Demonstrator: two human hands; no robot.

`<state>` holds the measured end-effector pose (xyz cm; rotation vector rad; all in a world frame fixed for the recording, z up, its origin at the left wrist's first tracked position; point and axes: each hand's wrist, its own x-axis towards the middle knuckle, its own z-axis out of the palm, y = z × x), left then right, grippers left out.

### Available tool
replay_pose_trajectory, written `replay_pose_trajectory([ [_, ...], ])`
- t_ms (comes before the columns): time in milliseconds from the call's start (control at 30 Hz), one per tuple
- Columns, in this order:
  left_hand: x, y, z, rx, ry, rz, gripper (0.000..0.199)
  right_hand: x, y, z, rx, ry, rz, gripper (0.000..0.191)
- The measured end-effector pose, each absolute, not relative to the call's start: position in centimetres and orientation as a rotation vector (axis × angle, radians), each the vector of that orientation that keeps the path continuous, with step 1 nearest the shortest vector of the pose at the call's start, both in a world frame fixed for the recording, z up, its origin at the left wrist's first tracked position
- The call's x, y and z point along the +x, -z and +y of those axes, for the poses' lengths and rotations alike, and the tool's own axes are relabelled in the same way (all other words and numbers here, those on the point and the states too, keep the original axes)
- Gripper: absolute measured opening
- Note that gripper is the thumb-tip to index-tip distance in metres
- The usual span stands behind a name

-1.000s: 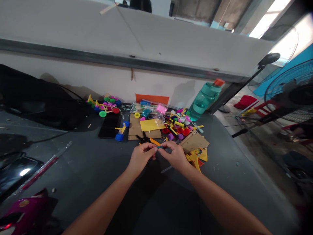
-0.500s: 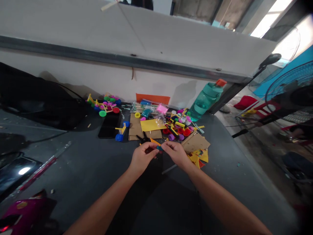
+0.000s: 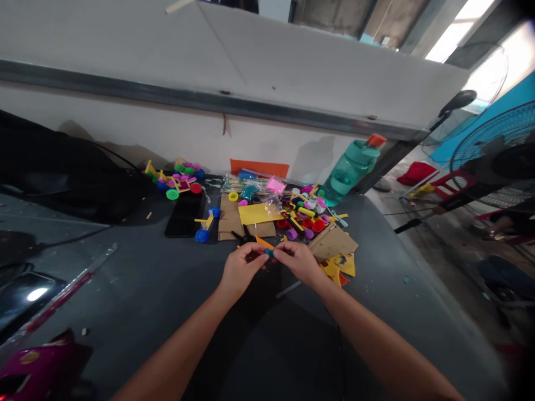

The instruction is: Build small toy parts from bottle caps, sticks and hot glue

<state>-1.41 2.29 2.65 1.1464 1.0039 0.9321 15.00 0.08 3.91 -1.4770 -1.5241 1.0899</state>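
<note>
A small teal-blue lump (image 3: 270, 253) is pinched between the fingertips of my left hand (image 3: 241, 271) and my right hand (image 3: 297, 260). Its exact kind is too small to make out. The two hands nearly meet above the dark grey table. An orange piece (image 3: 264, 242) shows just behind the fingertips. Black-handled scissors (image 3: 243, 236) lie beyond my left hand, partly covered by it. Past the hands, a yellow sheet (image 3: 259, 214) rests on brown cardboard (image 3: 229, 218). To the right of my right hand are another cardboard piece (image 3: 334, 243) and yellow scraps (image 3: 345, 264).
Colourful bottle caps (image 3: 318, 225) and small parts crowd the back right, before a teal water bottle (image 3: 349, 174). Left of the cardboard are a small blue-wheeled toy (image 3: 206, 224), a black phone (image 3: 183, 216) and more wheeled toys (image 3: 179, 181). A fan (image 3: 497, 161) stands at the right.
Both hands stay in nearly the same place, their fingertips shifting slightly around the teal-blue lump. The whole view has moved a little; the table things look unchanged.
</note>
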Motion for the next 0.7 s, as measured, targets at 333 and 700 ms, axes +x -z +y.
replay_pose_trajectory([
  [333,-2.1,-2.3,2.8,0.972,-0.773,0.954,0.024,14.4,-4.6,-0.1,-1.551,-0.927,-1.661,0.016],
  [700,-3.1,-3.3,3.2,0.738,-0.624,0.821,0.021,15.1,-6.4,-2.2,-1.679,-0.594,-1.713,0.017],
])
